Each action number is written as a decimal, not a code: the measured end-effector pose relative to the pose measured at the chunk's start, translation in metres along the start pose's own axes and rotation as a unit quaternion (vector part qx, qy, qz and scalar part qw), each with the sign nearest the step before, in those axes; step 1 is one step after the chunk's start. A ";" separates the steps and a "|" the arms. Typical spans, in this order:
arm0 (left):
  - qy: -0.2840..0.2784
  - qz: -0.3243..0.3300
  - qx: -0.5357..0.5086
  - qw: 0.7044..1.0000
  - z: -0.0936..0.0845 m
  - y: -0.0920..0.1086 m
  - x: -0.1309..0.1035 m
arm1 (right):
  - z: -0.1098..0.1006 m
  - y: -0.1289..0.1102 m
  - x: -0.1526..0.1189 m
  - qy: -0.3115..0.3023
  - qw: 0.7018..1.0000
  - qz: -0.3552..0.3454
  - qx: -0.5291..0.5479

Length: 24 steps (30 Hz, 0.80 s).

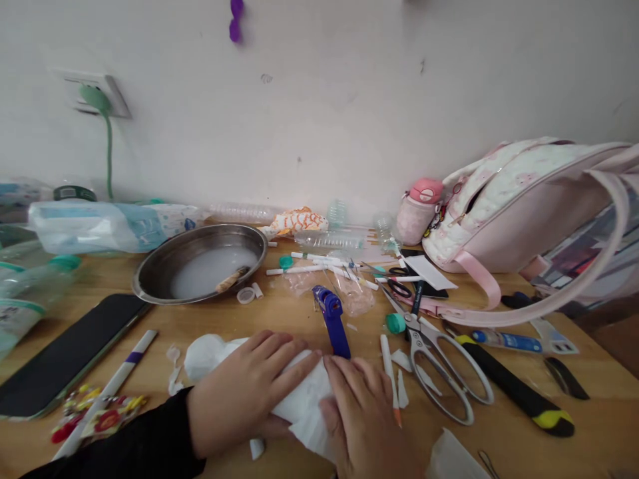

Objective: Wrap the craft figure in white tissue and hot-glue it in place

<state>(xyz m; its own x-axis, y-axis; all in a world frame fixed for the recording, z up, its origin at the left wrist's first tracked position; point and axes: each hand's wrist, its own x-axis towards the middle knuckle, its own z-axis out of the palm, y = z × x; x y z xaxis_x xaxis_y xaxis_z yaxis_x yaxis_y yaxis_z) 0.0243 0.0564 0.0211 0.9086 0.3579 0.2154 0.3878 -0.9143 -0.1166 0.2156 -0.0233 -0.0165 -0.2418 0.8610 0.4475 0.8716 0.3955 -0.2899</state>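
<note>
In the head view, both of the person's hands press on a white paper bundle (304, 399) that lies on the wooden worktop (279, 319) near its front edge. The left hand (244, 392), coming out of a black sleeve (134, 446), lies flat over the bundle's left part with the fingers spread and not clenched. The right hand (364, 419) rests on the bundle's right end, fingers bent down onto the paper; whether it pinches the paper or only presses it cannot be told. A rounded end of the bundle sticks out to the left of the left hand.

Just behind the right hand lies a blue glue gun (332, 319), its rear touching or nearly touching the fingertips. To the right are large steel scissors (439, 362) and a black and yellow utility knife (514, 392). A metal bowl (200, 263) with cloudy liquid stands behind the left hand, and a dark phone (70, 352) lies at the left beside a white marker (112, 389). A pink bag (529, 199) leans at the right by the wall.
</note>
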 end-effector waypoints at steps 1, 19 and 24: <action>0.009 -0.003 -0.002 1.000 0.000 0.000 0.000 | 0.000 0.001 0.000 -0.007 0.999 -0.026 -0.027; 0.012 -0.008 -0.052 0.999 -0.003 -0.011 -0.006 | -0.019 0.004 0.009 -0.001 0.986 0.052 0.156; 0.173 -0.118 -0.086 0.974 -0.012 0.000 -0.014 | -0.016 0.000 0.003 0.138 0.914 0.128 0.360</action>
<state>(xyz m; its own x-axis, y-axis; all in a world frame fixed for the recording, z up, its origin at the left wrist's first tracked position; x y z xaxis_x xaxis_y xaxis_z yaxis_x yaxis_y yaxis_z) 0.0095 0.0492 0.0297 0.6787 0.5036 0.5346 0.5207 -0.8433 0.1333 0.2224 -0.0259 -0.0015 0.1341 0.8805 0.4546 0.3541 0.3859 -0.8519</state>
